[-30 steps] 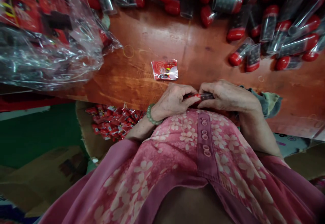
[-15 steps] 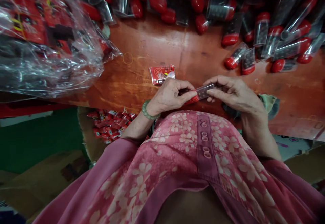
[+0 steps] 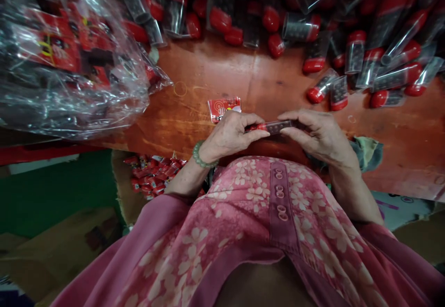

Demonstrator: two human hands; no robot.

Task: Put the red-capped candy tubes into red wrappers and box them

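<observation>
Between my two hands lies a clear plastic tube with a red end (image 3: 276, 127), held level just above the table near my waist. My left hand (image 3: 231, 135), with a green bead bracelet at the wrist, pinches the red end between thumb and fingers. At the clear end, my right hand (image 3: 318, 135) has its thumb and fingers closed on the tube. The tube's far tips are covered by my fingers. Just beyond my left hand a red printed card or packet (image 3: 224, 105) rests on the table, partly covered by that hand.
A clear plastic bag of red packets (image 3: 69, 89) fills the left of the wooden table (image 3: 194, 75). Red-capped clear tubes (image 3: 302, 26) pile along the back and right. Below the edge stands a cardboard box (image 3: 120, 191) of red wrapped pieces. A greenish cloth (image 3: 368, 151) lies right.
The tube has turned from slanted to nearly level. My right hand has shifted slightly left and grips farther around its clear end. The whole view has tilted a little.
</observation>
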